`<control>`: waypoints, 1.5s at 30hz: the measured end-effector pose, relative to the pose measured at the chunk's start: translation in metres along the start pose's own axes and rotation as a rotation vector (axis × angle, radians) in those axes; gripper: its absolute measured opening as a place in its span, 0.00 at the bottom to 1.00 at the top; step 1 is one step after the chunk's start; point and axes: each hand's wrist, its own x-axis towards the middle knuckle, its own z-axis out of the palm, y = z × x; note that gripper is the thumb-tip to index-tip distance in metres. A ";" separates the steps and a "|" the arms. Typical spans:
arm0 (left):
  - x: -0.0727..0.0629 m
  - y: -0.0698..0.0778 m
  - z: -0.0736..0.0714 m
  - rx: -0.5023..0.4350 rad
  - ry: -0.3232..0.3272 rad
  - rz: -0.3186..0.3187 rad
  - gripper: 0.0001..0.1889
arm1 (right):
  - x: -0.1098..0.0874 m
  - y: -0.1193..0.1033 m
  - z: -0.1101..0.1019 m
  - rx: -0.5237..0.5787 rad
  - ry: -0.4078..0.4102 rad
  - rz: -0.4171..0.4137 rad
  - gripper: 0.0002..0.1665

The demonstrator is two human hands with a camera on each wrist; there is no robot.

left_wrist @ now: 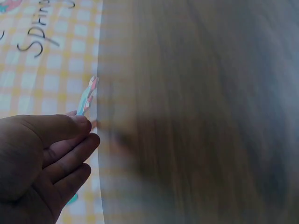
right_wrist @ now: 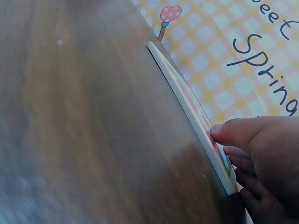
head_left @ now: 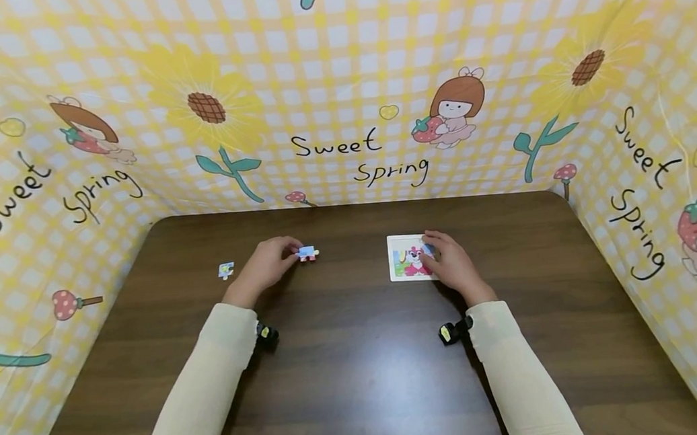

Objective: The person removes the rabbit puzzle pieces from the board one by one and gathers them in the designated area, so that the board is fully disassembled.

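My left hand (head_left: pixel 268 263) pinches a jigsaw piece (head_left: pixel 308 253) between thumb and fingertips, its blue and pink face showing. Edge-on in the left wrist view, the same piece (left_wrist: pixel 86 99) sticks out past the thumb. A second jigsaw piece (head_left: pixel 226 270) lies on the table left of that hand. My right hand (head_left: pixel 452 261) holds a white-framed jigsaw board (head_left: pixel 394 276) by its right side, covering part of the picture, a pink cartoon animal. In the right wrist view the thumb rests on the board's face (right_wrist: pixel 189 100), with the other fingers around its near end.
The dark wooden table (head_left: pixel 346 352) has a rounded far edge. Yellow checked cloth (head_left: pixel 340 97) with printed flowers and lettering rises behind it and along both sides. Small black wrist cameras (head_left: pixel 266 336) sit at the cuffs of the cream sleeves (head_left: pixel 202 383).
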 end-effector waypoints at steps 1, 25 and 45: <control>-0.002 -0.003 -0.002 -0.002 -0.003 -0.007 0.10 | 0.000 0.000 -0.001 0.000 0.004 0.000 0.30; -0.021 -0.037 -0.020 0.168 -0.070 -0.015 0.12 | -0.001 -0.001 -0.003 0.009 -0.011 0.010 0.31; -0.020 -0.029 -0.011 0.237 -0.064 -0.025 0.11 | -0.003 -0.002 -0.003 0.020 -0.024 0.024 0.32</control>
